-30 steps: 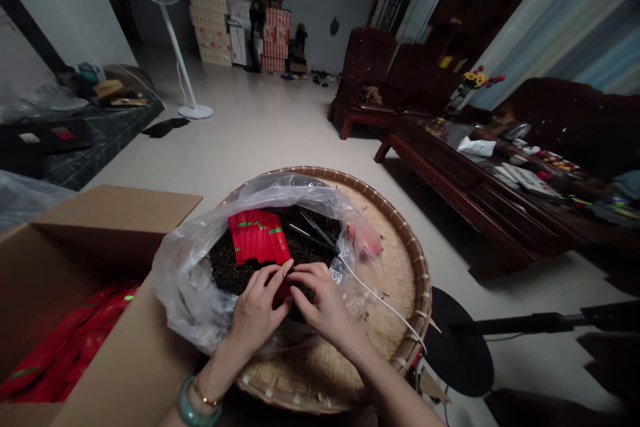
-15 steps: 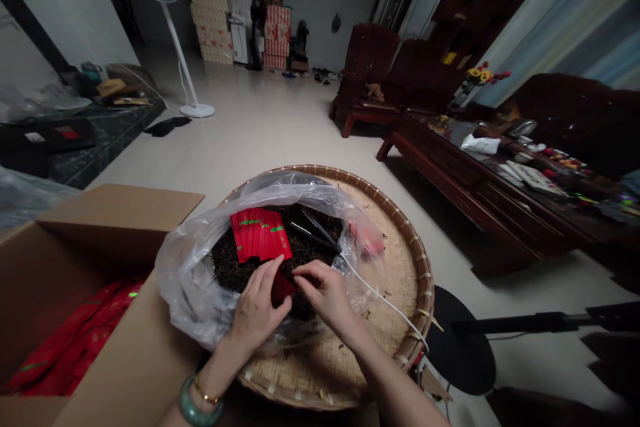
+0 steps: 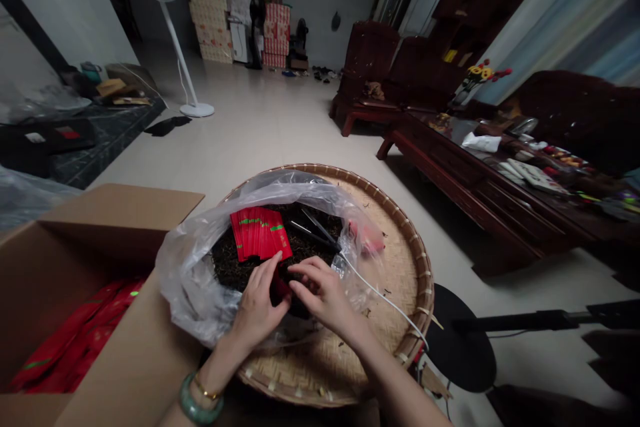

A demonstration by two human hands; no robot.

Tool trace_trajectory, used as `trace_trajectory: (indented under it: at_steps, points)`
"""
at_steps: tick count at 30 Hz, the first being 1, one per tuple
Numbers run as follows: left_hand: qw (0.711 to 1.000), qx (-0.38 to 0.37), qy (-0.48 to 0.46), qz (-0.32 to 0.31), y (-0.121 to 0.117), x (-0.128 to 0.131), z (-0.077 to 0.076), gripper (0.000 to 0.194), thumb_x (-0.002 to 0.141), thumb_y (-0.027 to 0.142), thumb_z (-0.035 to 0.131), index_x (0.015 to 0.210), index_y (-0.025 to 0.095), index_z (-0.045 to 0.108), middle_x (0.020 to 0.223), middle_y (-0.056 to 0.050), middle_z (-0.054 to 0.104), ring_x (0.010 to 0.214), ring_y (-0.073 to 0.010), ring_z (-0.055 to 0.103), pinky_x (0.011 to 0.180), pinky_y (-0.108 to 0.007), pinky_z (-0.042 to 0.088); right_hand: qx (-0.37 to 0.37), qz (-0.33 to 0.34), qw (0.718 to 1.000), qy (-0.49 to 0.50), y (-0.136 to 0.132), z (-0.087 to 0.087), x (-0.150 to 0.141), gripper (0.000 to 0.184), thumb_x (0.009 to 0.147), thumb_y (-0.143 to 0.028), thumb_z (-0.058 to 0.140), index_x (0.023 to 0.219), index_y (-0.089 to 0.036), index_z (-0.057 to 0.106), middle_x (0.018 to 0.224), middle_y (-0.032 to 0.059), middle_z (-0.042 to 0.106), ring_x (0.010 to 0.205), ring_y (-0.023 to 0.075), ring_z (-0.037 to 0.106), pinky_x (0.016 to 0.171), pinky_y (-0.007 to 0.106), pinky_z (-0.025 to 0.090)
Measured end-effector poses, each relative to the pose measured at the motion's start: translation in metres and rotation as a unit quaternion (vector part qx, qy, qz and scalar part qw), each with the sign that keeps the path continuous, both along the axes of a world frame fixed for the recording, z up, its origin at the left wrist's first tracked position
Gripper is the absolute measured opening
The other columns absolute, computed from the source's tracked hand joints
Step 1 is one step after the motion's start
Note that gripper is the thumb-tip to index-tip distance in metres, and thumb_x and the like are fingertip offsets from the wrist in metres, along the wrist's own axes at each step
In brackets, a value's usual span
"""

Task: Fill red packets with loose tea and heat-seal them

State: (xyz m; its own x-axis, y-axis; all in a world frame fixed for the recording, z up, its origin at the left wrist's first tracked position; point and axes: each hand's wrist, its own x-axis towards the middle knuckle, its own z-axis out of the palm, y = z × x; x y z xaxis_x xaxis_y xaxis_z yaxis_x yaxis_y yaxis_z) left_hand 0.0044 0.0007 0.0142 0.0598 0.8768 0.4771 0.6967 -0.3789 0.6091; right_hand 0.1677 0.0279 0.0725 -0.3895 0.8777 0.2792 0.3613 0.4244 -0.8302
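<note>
My left hand (image 3: pixel 260 307) is closed around a small red packet (image 3: pixel 279 288), held upright over dark loose tea leaves (image 3: pixel 233 270). At the packet's right edge, the thumb and bent fingers of my right hand (image 3: pixel 320 290) come together; what lies between them is too small to make out. The tea sits in a clear plastic bag (image 3: pixel 187 273) with its mouth spread wide. On the tea, just beyond my left fingers, lies a fanned row of red packets (image 3: pixel 260 233) with green stripes. A dark-handled tool with two metal prongs and a white cord (image 3: pixel 315 233) rests beside them.
The bag stands on a round woven bamboo tray (image 3: pixel 400 260). To the left is an open cardboard box (image 3: pixel 125 210) holding more red packets (image 3: pixel 83 340). A black round stand base (image 3: pixel 463 340) is at the right, near a dark wooden table (image 3: pixel 450 180). A white fan (image 3: pixel 175 47) stands farther back.
My right thumb and fingers have shifted slightly left, closer to the red packet. The packet is tilted a little more upright and appears narrower. The rest looks the same.
</note>
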Motion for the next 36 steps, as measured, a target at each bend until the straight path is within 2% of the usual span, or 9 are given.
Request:
trace_trajectory:
  at_steps: [8, 13, 18, 22, 25, 28, 31, 33, 36]
  points:
    - [1.0, 0.004, 0.004, 0.0, -0.001, 0.001, 0.002, 0.055, 0.081, 0.017, 0.052, 0.133, 0.02, 0.036, 0.119, -0.011, 0.053, 0.109, -0.0248, 0.051, 0.093, -0.042, 0.047, 0.021, -0.041, 0.998, 0.031, 0.008, -0.003, -0.005, 0.014, 0.081, -0.015, 0.058, 0.083, -0.02, 0.07, 0.078, 0.0027, 0.067, 0.071, 0.0139, 0.063, 0.066, 0.025, 0.049]
    - [1.0, -0.007, -0.004, 0.003, 0.0, -0.001, 0.002, 0.059, 0.08, 0.019, 0.055, 0.135, 0.019, 0.033, 0.116, -0.011, 0.055, 0.104, -0.0241, 0.051, 0.091, -0.04, 0.048, 0.08, -0.106, 0.991, 0.028, 0.006, 0.002, 0.007, 0.014, 0.083, -0.021, 0.058, 0.092, -0.021, 0.069, 0.096, 0.0078, 0.065, 0.091, 0.0194, 0.061, 0.078, 0.033, 0.051]
    - [0.999, -0.031, -0.025, -0.007, -0.001, 0.001, 0.002, 0.06, 0.078, 0.02, 0.059, 0.134, 0.018, 0.036, 0.11, -0.01, 0.058, 0.101, -0.0239, 0.052, 0.089, -0.039, 0.049, 0.107, 0.001, 0.989, -0.099, -0.002, -0.002, 0.002, 0.016, 0.081, -0.023, 0.064, 0.095, -0.022, 0.069, 0.102, 0.0093, 0.063, 0.096, 0.022, 0.057, 0.082, 0.037, 0.049]
    - [0.99, -0.114, -0.088, -0.002, 0.003, -0.007, 0.005, 0.058, 0.071, 0.022, 0.067, 0.126, 0.02, 0.049, 0.102, -0.007, 0.059, 0.095, -0.0227, 0.055, 0.089, -0.037, 0.048, 0.028, 0.026, 0.997, -0.072, 0.003, -0.007, 0.0, 0.012, 0.084, -0.014, 0.056, 0.085, -0.018, 0.067, 0.083, 0.0053, 0.066, 0.076, 0.0162, 0.06, 0.07, 0.029, 0.049]
    - [0.956, -0.242, -0.163, -0.044, 0.008, -0.016, 0.008, 0.044, 0.066, 0.03, 0.072, 0.107, 0.017, 0.063, 0.095, -0.006, 0.063, 0.087, -0.0221, 0.058, 0.081, -0.033, 0.048, -0.021, 0.009, 1.0, 0.015, 0.013, -0.007, 0.007, 0.01, 0.082, -0.016, 0.056, 0.084, -0.019, 0.066, 0.083, 0.0033, 0.068, 0.076, 0.0152, 0.063, 0.071, 0.027, 0.049]
    - [0.909, -0.347, -0.215, -0.082, 0.012, -0.018, 0.01, 0.037, 0.064, 0.038, 0.072, 0.089, 0.012, 0.067, 0.078, -0.004, 0.064, 0.071, -0.0197, 0.057, 0.066, -0.027, 0.045, -0.085, 0.0, 0.993, 0.079, 0.021, -0.008, 0.012, 0.021, 0.081, -0.021, 0.057, 0.101, -0.02, 0.062, 0.084, 0.0017, 0.068, 0.076, 0.0147, 0.063, 0.068, 0.025, 0.049]
    - [0.897, -0.369, -0.231, -0.083, 0.013, -0.012, 0.011, 0.038, 0.061, 0.04, 0.072, 0.084, 0.01, 0.067, 0.071, -0.002, 0.062, 0.064, -0.0173, 0.053, 0.06, -0.024, 0.041, -0.093, -0.019, 0.994, 0.044, 0.028, -0.012, 0.009, 0.037, 0.079, -0.03, 0.063, 0.114, -0.021, 0.058, 0.08, -0.0002, 0.067, 0.066, 0.0127, 0.059, 0.058, 0.021, 0.045]
    - [0.898, -0.368, -0.229, -0.083, 0.012, -0.007, 0.011, 0.037, 0.06, 0.039, 0.073, 0.082, 0.01, 0.066, 0.069, -0.002, 0.061, 0.062, -0.016, 0.051, 0.059, -0.023, 0.039, -0.057, -0.034, 0.998, -0.02, 0.033, -0.015, 0.005, 0.021, 0.081, -0.037, 0.062, 0.092, -0.019, 0.066, 0.069, -0.0016, 0.063, 0.058, 0.0107, 0.053, 0.052, 0.02, 0.038]
    - [0.898, -0.365, -0.225, -0.096, 0.01, -0.003, 0.014, 0.035, 0.058, 0.036, 0.074, 0.08, 0.01, 0.065, 0.066, -0.001, 0.058, 0.061, -0.0141, 0.049, 0.057, -0.022, 0.038, 0.022, -0.041, 0.996, -0.082, 0.04, -0.022, -0.001, 0.04, 0.087, -0.043, 0.055, 0.057, -0.018, 0.057, 0.053, -0.0028, 0.052, 0.051, 0.009, 0.043, 0.049, 0.022, 0.029]
